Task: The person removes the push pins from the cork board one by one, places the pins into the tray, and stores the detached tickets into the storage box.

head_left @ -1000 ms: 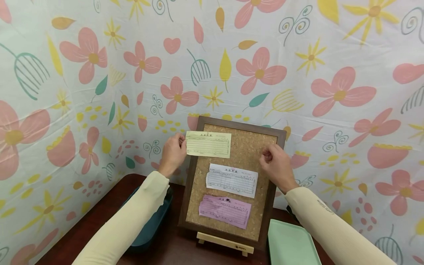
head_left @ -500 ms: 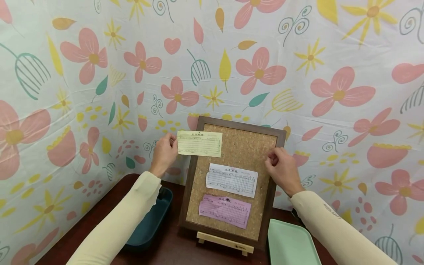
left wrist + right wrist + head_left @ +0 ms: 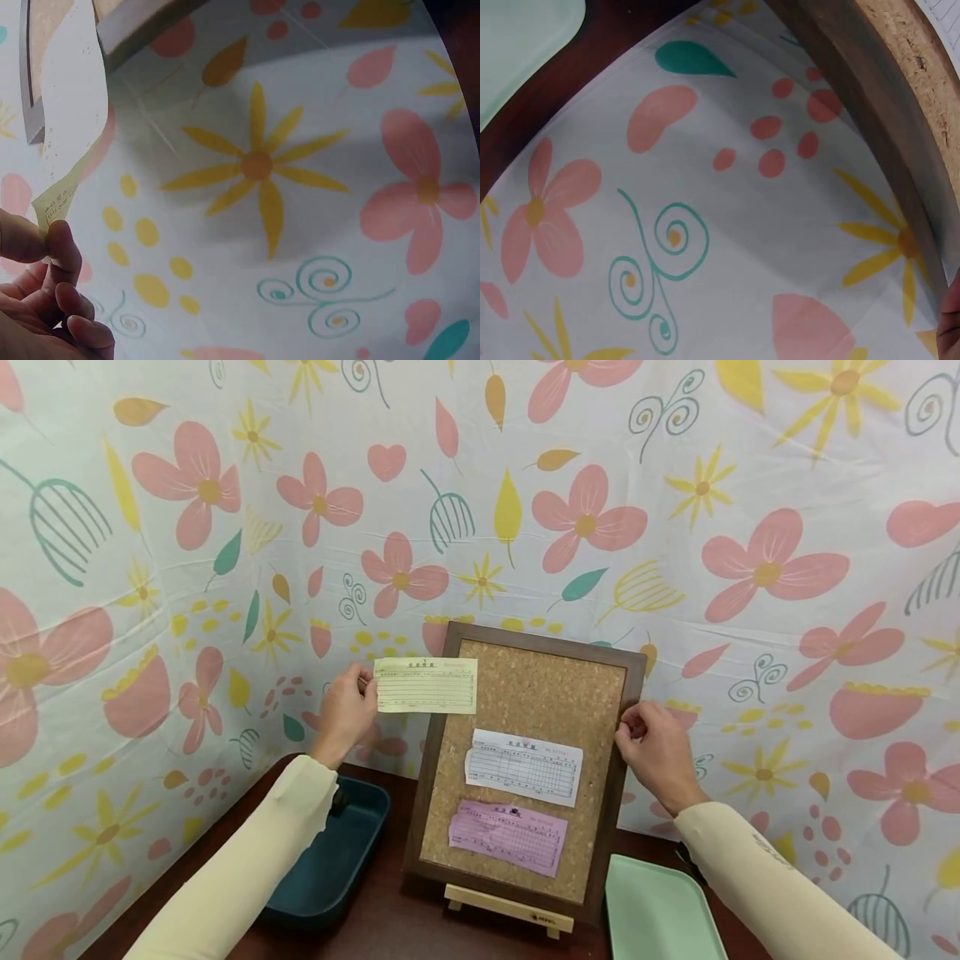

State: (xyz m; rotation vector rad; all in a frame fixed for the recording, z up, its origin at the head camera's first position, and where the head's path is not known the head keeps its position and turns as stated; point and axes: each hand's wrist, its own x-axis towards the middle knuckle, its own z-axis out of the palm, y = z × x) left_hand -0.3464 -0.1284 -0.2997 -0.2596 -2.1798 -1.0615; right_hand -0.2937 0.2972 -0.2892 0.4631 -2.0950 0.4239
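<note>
My left hand point(image 3: 347, 708) pinches the left end of a yellow receipt slip point(image 3: 426, 686). In the left wrist view, the slip point(image 3: 73, 97) is seen from its pale back, thumb and finger gripping its corner. The slip overlaps the upper left of a framed cork board point(image 3: 547, 689) in the head view. My right hand point(image 3: 658, 752) is at the board's right frame edge, fingers curled together; I cannot tell whether something small is between them. A white receipt slip point(image 3: 523, 768) and a purple receipt slip point(image 3: 508, 838) are on the cork, the purple one with a dark pin at its top.
The board leans on a small wooden easel point(image 3: 510, 908) on a dark red table point(image 3: 375, 935). To its left stands a deep blue tray point(image 3: 367, 835); to its right lies a pale green tray point(image 3: 660, 906). Floral cloth point(image 3: 480, 485) hangs behind.
My left hand has moved left with the yellow slip, so more of the cork's upper left shows. My right hand has moved right and slightly down, from over the cork to the frame edge.
</note>
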